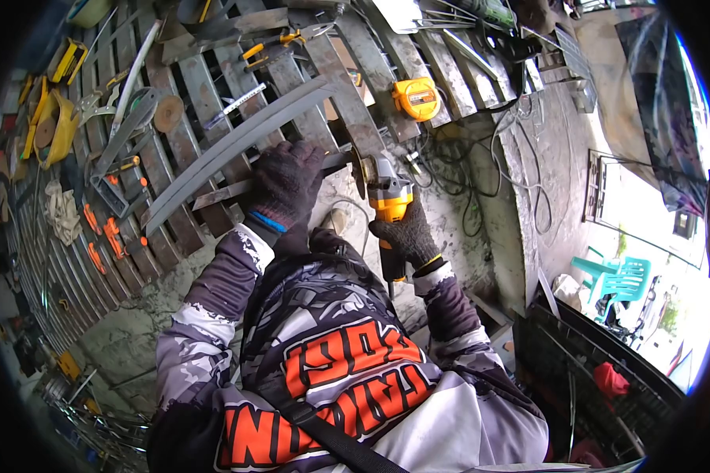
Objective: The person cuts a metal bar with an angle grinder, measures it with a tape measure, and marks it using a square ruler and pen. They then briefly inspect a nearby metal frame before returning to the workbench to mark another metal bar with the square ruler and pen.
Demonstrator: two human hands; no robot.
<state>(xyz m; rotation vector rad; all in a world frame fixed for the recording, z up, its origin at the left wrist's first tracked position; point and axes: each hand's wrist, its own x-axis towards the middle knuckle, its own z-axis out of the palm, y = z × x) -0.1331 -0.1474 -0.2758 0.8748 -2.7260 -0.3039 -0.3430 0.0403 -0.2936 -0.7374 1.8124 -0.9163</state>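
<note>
My right hand (411, 239), in a dark knit glove, is wrapped round the body of a yellow and grey angle grinder (392, 197). The grinder's disc (360, 174), seen nearly edge-on, is right at the end of a flat metal bar (227, 192). My left hand (289, 180), gloved too, is closed over that bar and hides its middle. Just beyond the left hand, a long, slightly curved grey metal strip (233, 151) lies across the slatted metal bench (199, 83).
A yellow tape measure (416, 99) sits at the bench's right edge, with cables (469, 177) hanging beside it. Orange clamps (112, 236), a round disc (169, 113) and yellow-handled pliers (274, 47) lie on the slats. Farther right stands a green plastic chair (619, 280).
</note>
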